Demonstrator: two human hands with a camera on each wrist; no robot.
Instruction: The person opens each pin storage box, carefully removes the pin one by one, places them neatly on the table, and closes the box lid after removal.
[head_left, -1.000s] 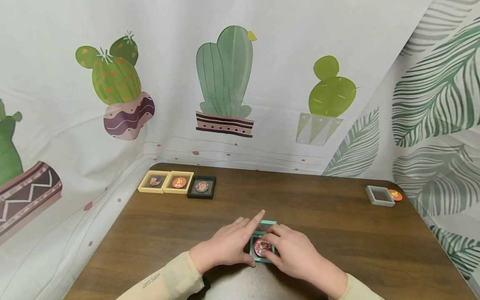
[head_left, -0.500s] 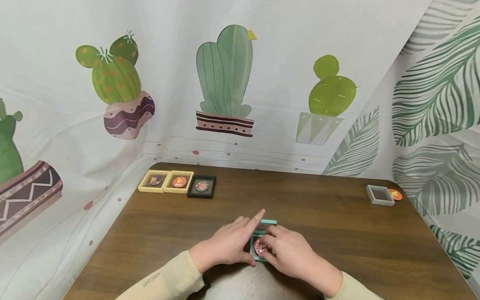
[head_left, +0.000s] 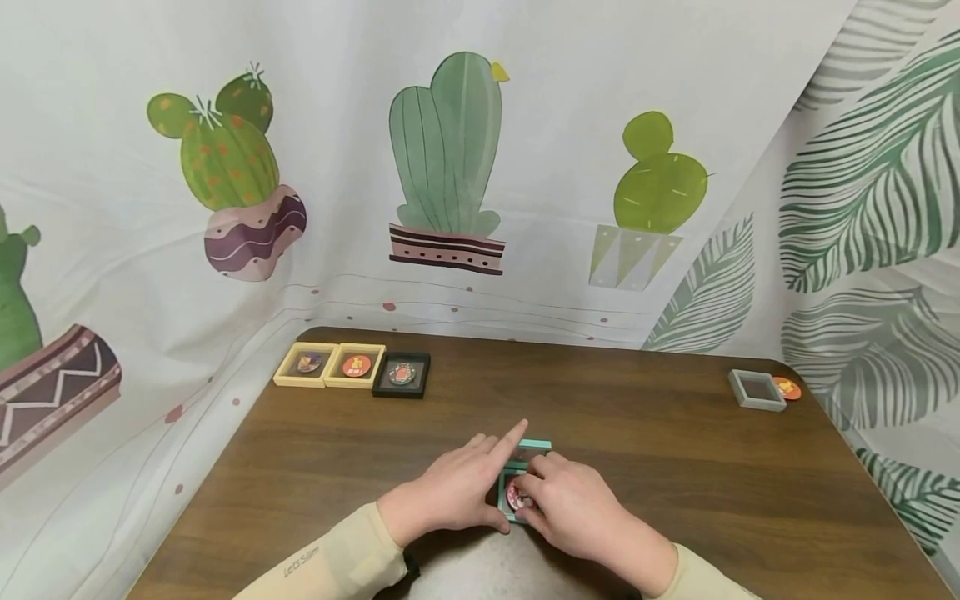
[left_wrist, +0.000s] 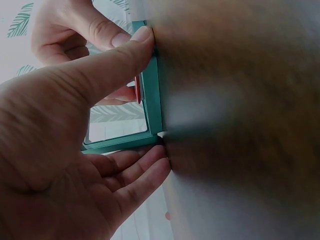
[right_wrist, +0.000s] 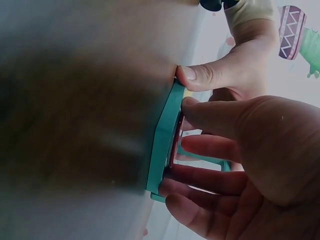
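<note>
**Teal case open, badge under the right hand; three cases filled, one unfilled**

Head view: The pink badge (head_left: 513,493) lies within the base of the teal case (head_left: 502,498), whose clear lid (head_left: 534,445) stands raised at the far side. The right hand (head_left: 573,504) is bent narrowly over the badge, thumb to the near side, fingers to the far side. The left hand (head_left: 450,487) is spread wide beside the case. At the table's (head_left: 637,417) far left, two yellow cases (head_left: 300,383) and a black case (head_left: 400,393) each contain a badge. At the far right, a grey case (head_left: 762,407) shows no badge inside; an orange badge (head_left: 788,388) lies just beside it.

Left wrist view: The left thumb rests along the case's near edge; the other fingers reach past its side. The lid is plainly up.

Right wrist view: The right thumb and fingertips hold the red-edged badge about its rim, which runs roughly parallel to the case. Because the hand covers much of it, full seating cannot be confirmed.

Judged progress: three cases appear complete; the teal one is partway, its lid unclosed; the grey one appears untouched.
</note>
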